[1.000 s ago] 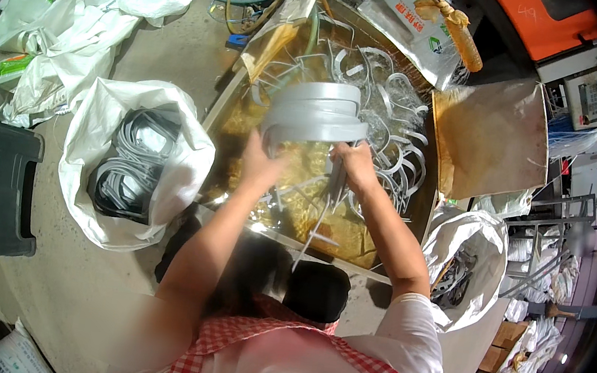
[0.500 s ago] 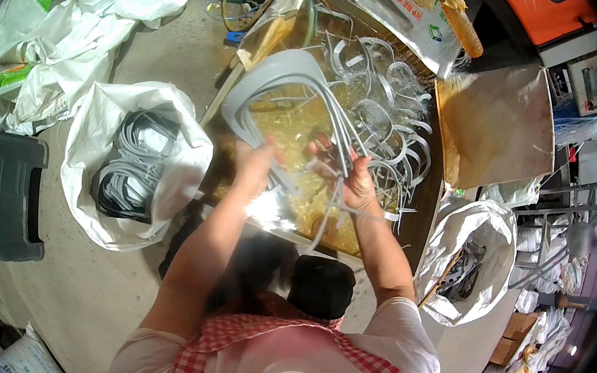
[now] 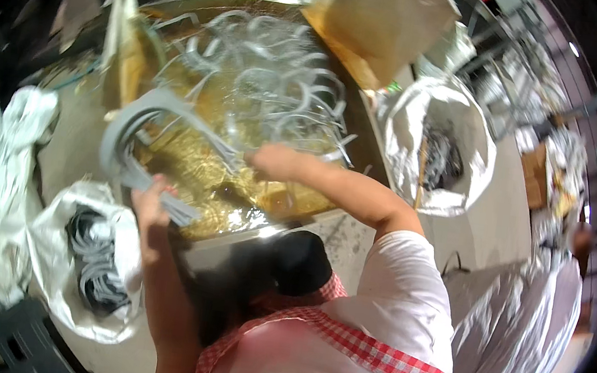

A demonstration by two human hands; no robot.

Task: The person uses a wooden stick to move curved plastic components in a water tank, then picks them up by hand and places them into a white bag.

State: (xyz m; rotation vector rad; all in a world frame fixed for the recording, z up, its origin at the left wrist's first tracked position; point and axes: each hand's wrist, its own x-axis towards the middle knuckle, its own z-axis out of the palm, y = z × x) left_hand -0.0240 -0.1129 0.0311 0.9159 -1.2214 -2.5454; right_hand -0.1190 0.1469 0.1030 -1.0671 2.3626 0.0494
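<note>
A bundle of curved grey plastic strips (image 3: 146,103) arches over a metal tank (image 3: 370,139) of yellowish water. My left hand (image 3: 152,204) is closed round the bundle's lower legs at the tank's near left side. My right hand (image 3: 275,163) is over the water with curled fingers, right beside the bundle's other ends; blur hides what, if anything, sits in the fingers. Many more pale curved strips (image 3: 268,71) lie tangled in the water behind my hands.
A white sack (image 3: 47,290) with bundled grey strips stands at the left, near a dark plastic stool (image 3: 33,344). Another white sack (image 3: 482,146) with dark strips stands right of the tank. A brown-stained board (image 3: 386,18) leans at the tank's far right.
My view has turned, so the tank and sacks appear shifted and tilted. The bundle has moved left along with my left hand. My right hand's spread fingers have curled at the strip ends.
</note>
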